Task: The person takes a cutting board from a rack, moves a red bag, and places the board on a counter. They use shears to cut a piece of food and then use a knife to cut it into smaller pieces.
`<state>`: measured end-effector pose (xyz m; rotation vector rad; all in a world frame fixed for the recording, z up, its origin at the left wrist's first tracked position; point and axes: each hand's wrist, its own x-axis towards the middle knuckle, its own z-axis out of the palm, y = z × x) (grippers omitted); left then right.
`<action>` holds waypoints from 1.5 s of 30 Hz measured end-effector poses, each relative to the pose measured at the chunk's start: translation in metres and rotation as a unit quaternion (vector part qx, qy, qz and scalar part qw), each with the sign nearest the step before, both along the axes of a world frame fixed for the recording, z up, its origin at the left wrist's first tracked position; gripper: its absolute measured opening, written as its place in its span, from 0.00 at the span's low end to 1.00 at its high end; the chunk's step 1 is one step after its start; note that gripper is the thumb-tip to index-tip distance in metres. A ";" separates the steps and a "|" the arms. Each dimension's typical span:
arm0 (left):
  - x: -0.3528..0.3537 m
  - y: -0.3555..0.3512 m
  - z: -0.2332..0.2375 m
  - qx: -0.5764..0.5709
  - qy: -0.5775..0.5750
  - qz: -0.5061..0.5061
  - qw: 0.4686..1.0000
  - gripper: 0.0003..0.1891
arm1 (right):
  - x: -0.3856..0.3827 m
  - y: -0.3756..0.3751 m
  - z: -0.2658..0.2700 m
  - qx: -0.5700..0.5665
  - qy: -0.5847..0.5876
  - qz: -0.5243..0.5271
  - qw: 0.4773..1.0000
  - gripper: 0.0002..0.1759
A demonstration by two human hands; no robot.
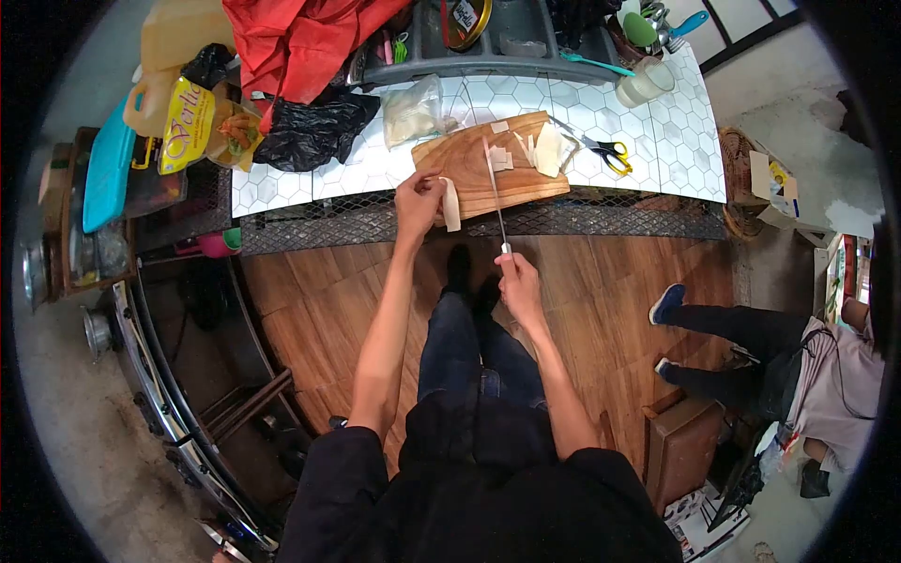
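Observation:
My left hand pinches a pale, flat, dough-like strip, which hangs over the front left of a wooden cutting board. In my right hand is the handle of a long knife, its blade pointing away from me across the board. Small cut pale pieces lie just right of the blade. Farther right on the board are thin strips and a larger pale sheet. Black-and-yellow scissors rest on the tiled counter at the board's right.
Behind the board sits a clear plastic bag with pale contents. A black plastic bag and red cloth lie to the left. A grey rack lines the back, a glass jar beside it. Another person is at right.

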<state>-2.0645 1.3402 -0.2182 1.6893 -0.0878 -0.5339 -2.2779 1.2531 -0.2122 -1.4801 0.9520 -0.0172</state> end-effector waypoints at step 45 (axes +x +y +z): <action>-0.003 -0.011 -0.013 0.210 -0.463 -0.113 0.854 0.12 | 0.001 -0.009 0.004 -0.035 0.018 0.021 0.999 0.23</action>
